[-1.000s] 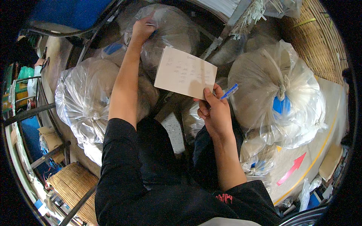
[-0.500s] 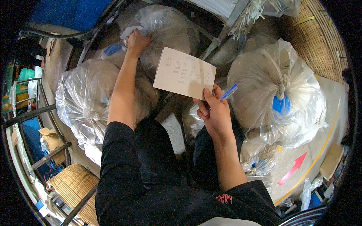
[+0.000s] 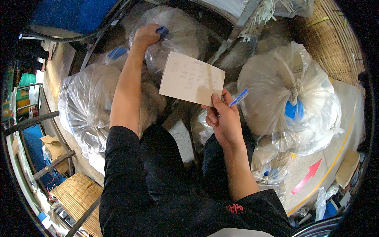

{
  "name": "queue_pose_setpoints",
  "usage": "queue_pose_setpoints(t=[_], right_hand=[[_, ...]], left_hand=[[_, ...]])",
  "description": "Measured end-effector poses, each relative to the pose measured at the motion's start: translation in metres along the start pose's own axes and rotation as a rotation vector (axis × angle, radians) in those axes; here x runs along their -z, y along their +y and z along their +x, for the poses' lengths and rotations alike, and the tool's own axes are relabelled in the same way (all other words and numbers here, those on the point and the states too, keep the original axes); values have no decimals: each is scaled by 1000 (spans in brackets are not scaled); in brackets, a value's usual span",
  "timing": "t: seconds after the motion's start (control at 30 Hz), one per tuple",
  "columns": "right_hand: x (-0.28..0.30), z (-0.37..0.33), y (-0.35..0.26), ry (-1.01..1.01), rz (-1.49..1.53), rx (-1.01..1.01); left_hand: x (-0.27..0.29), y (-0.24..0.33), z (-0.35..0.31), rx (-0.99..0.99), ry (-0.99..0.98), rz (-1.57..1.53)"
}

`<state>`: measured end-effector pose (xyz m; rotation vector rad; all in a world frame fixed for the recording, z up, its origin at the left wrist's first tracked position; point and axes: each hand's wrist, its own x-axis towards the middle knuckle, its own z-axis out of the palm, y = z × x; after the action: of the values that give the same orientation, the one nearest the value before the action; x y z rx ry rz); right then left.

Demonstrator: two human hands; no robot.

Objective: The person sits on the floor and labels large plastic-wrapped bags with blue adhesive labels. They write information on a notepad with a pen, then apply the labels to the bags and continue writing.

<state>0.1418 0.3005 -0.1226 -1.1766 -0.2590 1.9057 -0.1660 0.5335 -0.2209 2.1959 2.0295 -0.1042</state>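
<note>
My right hand (image 3: 225,118) is closed on a cream sheet or pad of paper (image 3: 185,85) with handwritten columns, pinching its lower right corner. A blue pen (image 3: 239,97) is held in the same hand and sticks out past the fingers to the upper right. My left hand (image 3: 147,35) reaches far forward, its fingers curled at the top of a clear plastic bag (image 3: 177,39). A small dark blue piece (image 3: 162,31) shows at the fingers; I cannot tell what it is. The fingertips are partly hidden behind the hand.
Large knotted clear bags stand on the left (image 3: 85,98) and right (image 3: 276,87). Metal rails (image 3: 31,122) run along the left. A bundle of thin canes (image 3: 327,35) leans at the far right, and a woven roll (image 3: 79,197) lies lower left. A pink arrow (image 3: 308,177) marks the floor.
A white piece at my left hand no longer shows, and a dark blue piece is seen there now. My left hand has moved slightly up; the right hand with paper and pen has hardly moved.
</note>
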Motion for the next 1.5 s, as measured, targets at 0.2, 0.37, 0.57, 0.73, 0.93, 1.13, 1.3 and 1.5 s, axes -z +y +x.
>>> queue_pose_setpoints(t=[0.2, 0.37, 0.57, 0.73, 0.93, 1.13, 1.3, 1.5], right_hand=[[2, 3, -1, 7, 10, -16], [1, 2, -1, -5, 36, -14], [-1, 2, -2, -13, 45, -45], [1, 3, -2, 4, 41, -33], [2, 3, -1, -23, 17, -29], [2, 3, -2, -11, 8, -40], [4, 5, -2, -17, 3, -44], [2, 3, -3, -35, 44, -50]], left_hand=[[-6, 17, 28, -85, -138, -421], [-38, 17, 19, 280, -90, -1093], [-27, 13, -1, 391, -303, -1642], [-3, 46, 4, 140, -344, -799], [-60, 32, 1, -51, 293, -208], [-27, 31, -1, 115, 297, -230], [-7, 39, 7, 229, 314, -157], [-59, 37, 4, -97, 347, -478]])
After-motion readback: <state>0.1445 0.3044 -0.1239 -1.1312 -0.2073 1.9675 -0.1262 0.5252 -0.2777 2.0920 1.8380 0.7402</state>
